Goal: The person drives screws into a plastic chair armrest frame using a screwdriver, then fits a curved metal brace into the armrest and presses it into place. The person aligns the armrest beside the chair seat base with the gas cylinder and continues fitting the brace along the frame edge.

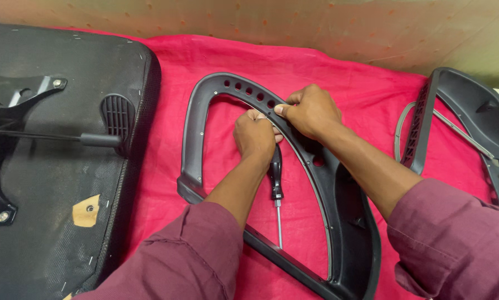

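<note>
A black curved plastic frame [193, 119] with a row of holes along its top lies on a red cloth [344, 78]. My left hand [254, 136] is closed on the black handle of a screwdriver [276, 183], whose metal shaft points back toward me. My right hand [312, 111] presses thumb and fingers on the frame's upper arc, beside the holes and touching my left hand. A thin pale strip runs along the frame's inner edge.
An upturned black chair seat [49, 183] with metal bracket and lever lies at the left. Another black perforated frame part [472, 122] with a thin wire loop rests at the right. A patterned wall runs along the far edge.
</note>
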